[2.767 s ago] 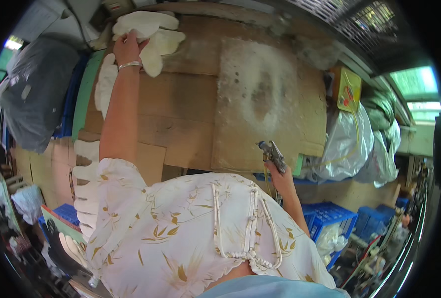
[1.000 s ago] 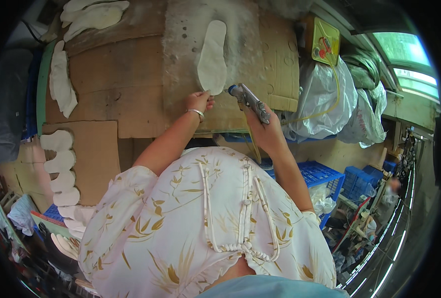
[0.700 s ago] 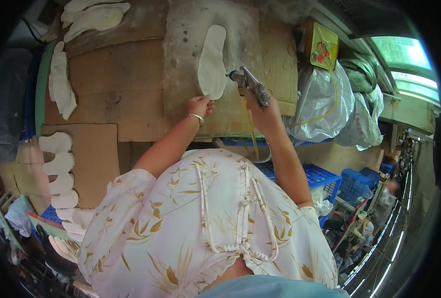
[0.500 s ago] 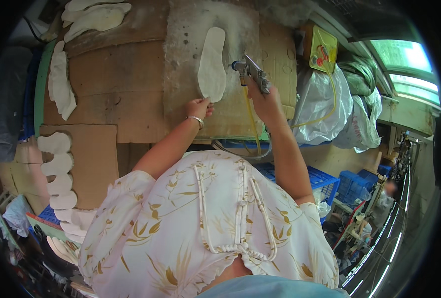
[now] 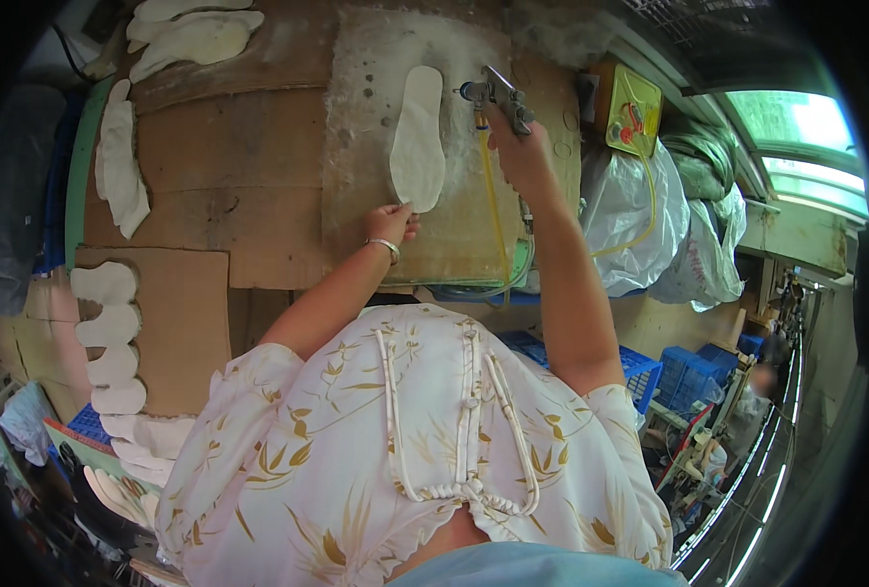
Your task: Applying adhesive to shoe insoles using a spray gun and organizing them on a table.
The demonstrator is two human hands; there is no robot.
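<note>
A white insole (image 5: 418,142) lies lengthwise on a stained cardboard sheet (image 5: 356,220), with its near end toward me. My left hand (image 5: 391,225) pinches that near end between thumb and fingers. To the right of the insole, my right hand (image 5: 524,152) is wrapped round a metal spray gun (image 5: 501,96), whose nozzle points left, toward and past the insole's far part. A yellow hose (image 5: 494,201) hangs down from the gun. Whether spray is coming out cannot be made out.
Stacks of white insoles lie at the far left (image 5: 195,44), the left edge (image 5: 119,161) and on a nearer cardboard piece (image 5: 111,333). At the right are a yellow container (image 5: 635,108), plastic bags (image 5: 630,215) and blue crates (image 5: 690,372).
My right hand has carried the spray gun farther away from me, toward the insole's far end. The insole and my left hand sit slightly lower in view.
</note>
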